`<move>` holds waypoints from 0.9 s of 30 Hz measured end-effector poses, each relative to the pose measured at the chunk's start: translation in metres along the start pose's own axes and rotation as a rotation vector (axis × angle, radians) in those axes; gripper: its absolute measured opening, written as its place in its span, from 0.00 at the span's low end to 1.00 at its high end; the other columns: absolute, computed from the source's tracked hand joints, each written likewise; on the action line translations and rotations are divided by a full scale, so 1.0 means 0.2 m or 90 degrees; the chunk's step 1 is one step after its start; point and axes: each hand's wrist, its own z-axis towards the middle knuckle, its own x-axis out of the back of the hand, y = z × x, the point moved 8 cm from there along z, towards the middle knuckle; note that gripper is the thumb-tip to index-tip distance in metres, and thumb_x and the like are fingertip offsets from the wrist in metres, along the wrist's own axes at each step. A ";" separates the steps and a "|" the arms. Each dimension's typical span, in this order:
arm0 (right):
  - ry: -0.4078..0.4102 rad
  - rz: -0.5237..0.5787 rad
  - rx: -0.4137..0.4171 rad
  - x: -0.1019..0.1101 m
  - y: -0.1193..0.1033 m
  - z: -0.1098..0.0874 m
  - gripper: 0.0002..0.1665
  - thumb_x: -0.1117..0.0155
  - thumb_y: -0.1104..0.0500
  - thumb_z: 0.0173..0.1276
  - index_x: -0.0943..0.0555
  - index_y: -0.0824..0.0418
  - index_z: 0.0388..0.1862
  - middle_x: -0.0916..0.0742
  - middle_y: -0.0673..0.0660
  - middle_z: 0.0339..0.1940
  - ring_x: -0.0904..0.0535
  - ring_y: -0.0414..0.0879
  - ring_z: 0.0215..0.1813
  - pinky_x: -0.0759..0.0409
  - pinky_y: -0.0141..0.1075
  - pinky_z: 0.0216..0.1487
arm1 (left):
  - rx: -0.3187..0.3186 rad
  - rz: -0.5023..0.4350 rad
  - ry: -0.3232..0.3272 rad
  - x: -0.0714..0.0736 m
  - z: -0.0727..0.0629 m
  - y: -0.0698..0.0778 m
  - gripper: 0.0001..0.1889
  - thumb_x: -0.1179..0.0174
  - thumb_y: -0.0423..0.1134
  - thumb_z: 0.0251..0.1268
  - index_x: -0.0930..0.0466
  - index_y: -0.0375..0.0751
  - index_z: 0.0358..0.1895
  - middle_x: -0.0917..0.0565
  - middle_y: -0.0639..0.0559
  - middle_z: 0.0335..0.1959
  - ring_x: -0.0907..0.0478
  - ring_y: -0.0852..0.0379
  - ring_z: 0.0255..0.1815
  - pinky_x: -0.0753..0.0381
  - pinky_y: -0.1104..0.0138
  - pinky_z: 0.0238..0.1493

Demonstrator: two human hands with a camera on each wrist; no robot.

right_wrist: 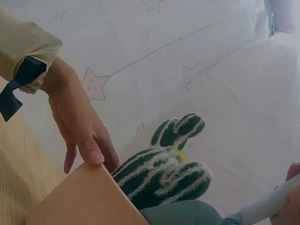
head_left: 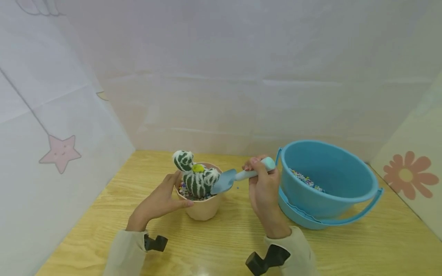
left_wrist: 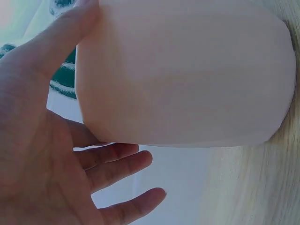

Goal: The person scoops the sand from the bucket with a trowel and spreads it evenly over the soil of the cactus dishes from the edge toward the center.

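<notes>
A pale pink flowerpot point(head_left: 203, 210) holds a dark green toy cactus point(head_left: 196, 184) with white fuzzy stripes and a yellow flower, standing among small coloured pebbles. My left hand point(head_left: 162, 199) grips the pot's rim between thumb and forefinger; in the left wrist view the other fingers point(left_wrist: 117, 173) spread beside its wall. My right hand point(head_left: 265, 188) holds the pale handle of a small blue trowel point(head_left: 224, 181). The trowel's blade tilts down over the pot's right rim, close beside the cactus; in the right wrist view its lower edge is hidden behind the pot point(right_wrist: 93, 199).
A large blue bucket point(head_left: 328, 205) with coloured pebbles point(head_left: 307, 181) inside stands to the right, its handle point(head_left: 359, 216) hanging down in front. One tiny blue pebble point(head_left: 237, 188) lies on the wooden table point(head_left: 214, 249) between pot and right hand. Printed sheeting point(head_left: 241, 96) encloses the back and sides.
</notes>
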 end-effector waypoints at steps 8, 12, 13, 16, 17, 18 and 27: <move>-0.038 0.045 0.069 0.01 -0.03 0.02 0.19 0.54 0.72 0.69 0.30 0.59 0.18 0.26 0.50 0.17 0.29 0.42 0.26 0.25 0.33 0.39 | -0.031 -0.021 -0.001 0.02 0.00 0.03 0.49 0.33 0.57 0.55 0.49 0.36 0.72 0.44 0.33 0.70 0.46 0.35 0.72 0.40 0.39 0.65; -0.025 0.025 0.041 0.02 0.00 0.03 0.20 0.53 0.68 0.72 0.31 0.59 0.17 0.28 0.50 0.17 0.30 0.42 0.26 0.25 0.32 0.40 | -0.023 -0.029 -0.008 0.02 0.00 0.03 0.51 0.34 0.57 0.56 0.53 0.34 0.73 0.48 0.33 0.73 0.51 0.34 0.74 0.43 0.39 0.67; -0.021 0.021 0.034 0.02 0.01 0.03 0.20 0.52 0.68 0.72 0.30 0.58 0.17 0.28 0.50 0.17 0.30 0.42 0.26 0.24 0.32 0.40 | -0.020 -0.030 -0.009 0.02 0.00 0.03 0.53 0.34 0.57 0.56 0.56 0.34 0.74 0.49 0.33 0.73 0.52 0.34 0.75 0.43 0.39 0.68; -0.023 0.015 0.034 0.02 0.02 0.03 0.20 0.51 0.68 0.72 0.31 0.58 0.17 0.28 0.50 0.17 0.30 0.42 0.26 0.25 0.32 0.40 | -0.013 -0.026 -0.010 0.02 -0.01 0.02 0.54 0.35 0.58 0.57 0.58 0.33 0.75 0.50 0.32 0.74 0.53 0.34 0.75 0.44 0.39 0.68; -0.025 0.015 0.034 0.02 0.02 0.02 0.20 0.51 0.68 0.72 0.31 0.58 0.17 0.28 0.50 0.17 0.30 0.42 0.26 0.25 0.32 0.40 | -0.010 -0.023 -0.009 0.02 -0.02 0.01 0.53 0.35 0.58 0.57 0.57 0.33 0.75 0.51 0.32 0.74 0.53 0.34 0.75 0.43 0.39 0.68; -0.028 0.017 0.033 0.02 0.02 0.02 0.21 0.51 0.68 0.72 0.31 0.58 0.17 0.28 0.50 0.17 0.30 0.42 0.26 0.25 0.33 0.40 | -0.008 -0.021 -0.008 0.02 -0.02 0.01 0.52 0.36 0.58 0.57 0.55 0.32 0.74 0.51 0.32 0.74 0.52 0.34 0.75 0.43 0.39 0.68; 0.065 0.065 -0.017 0.12 0.04 0.04 0.25 0.52 0.61 0.76 0.35 0.57 0.14 0.30 0.50 0.15 0.32 0.41 0.23 0.26 0.33 0.35 | -0.005 -0.020 0.020 0.03 -0.06 0.00 0.49 0.39 0.57 0.61 0.55 0.33 0.74 0.45 0.33 0.72 0.37 0.35 0.67 0.30 0.44 0.60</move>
